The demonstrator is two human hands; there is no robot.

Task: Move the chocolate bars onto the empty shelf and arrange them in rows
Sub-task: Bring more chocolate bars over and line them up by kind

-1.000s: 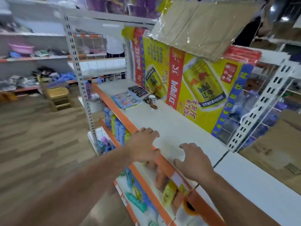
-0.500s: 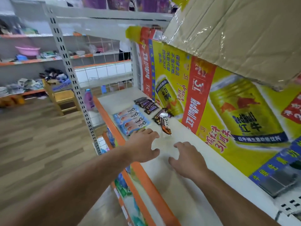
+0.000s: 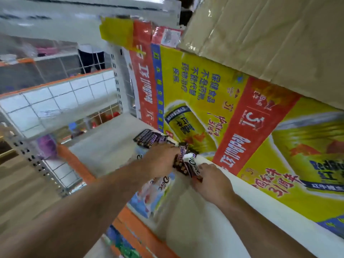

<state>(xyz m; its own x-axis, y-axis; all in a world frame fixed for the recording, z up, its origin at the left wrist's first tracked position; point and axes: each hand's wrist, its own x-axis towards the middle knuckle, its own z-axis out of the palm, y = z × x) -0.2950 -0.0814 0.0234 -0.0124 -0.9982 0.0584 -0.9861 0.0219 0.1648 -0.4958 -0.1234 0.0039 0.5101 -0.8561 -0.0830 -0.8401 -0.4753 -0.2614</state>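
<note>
Moved forward, left hand (image 3: 160,162) and right hand (image 3: 211,182) grip chocolate bars (image 3: 183,164) on white shelf (image 3: 104,142) by poster (image 3: 204,86).

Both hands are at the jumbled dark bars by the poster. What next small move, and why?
Probably straighten the loose dark bars into line beside the neat row behind: the left hand and right hand both hold them, and they lie crooked and overlapping.

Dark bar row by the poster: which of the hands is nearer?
Left. The left hand is just beside the dark bar row; the right hand is farther off, at the loose bars.
</note>
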